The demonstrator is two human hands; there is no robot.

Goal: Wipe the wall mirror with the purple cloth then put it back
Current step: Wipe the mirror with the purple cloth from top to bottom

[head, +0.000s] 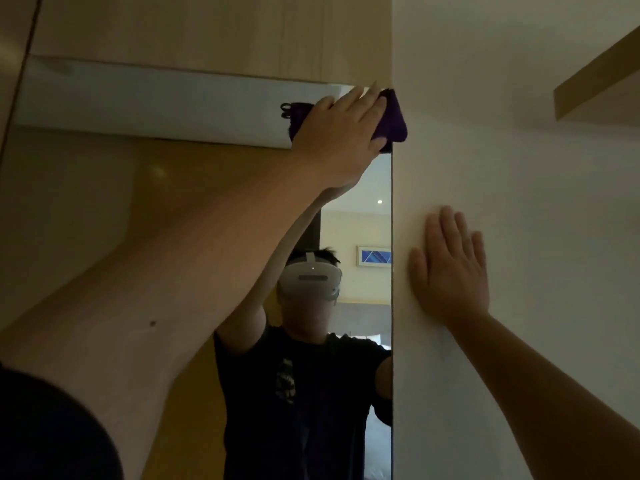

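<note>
Purple cloth up at the top right corner of the wall mirror, bunched under the left hand. Pressed flat against the glass there, right beside the edge where mirror met white wall. Fingers of that hand laid out fairly straight over the fabric, pushing rather than gripping; whether the thumb pinched a fold underneath, could not tell. Right hand spread open and flat on the wall, just beside the mirror's edge, holding nothing, probably bracing the reach.

Looked soft, light and limp, that cloth: folded into a thick wad, one end spilling past the fingertips and another lump showing left of the knuckles. Likely to slide easily on smooth glass, so best held under a broad palm with steady pressure, or pinched by a folded edge for carrying back. Glass itself hard and breakable, so firm but not heavy. Much of the mirror below not yet reached, by the look of it.
</note>
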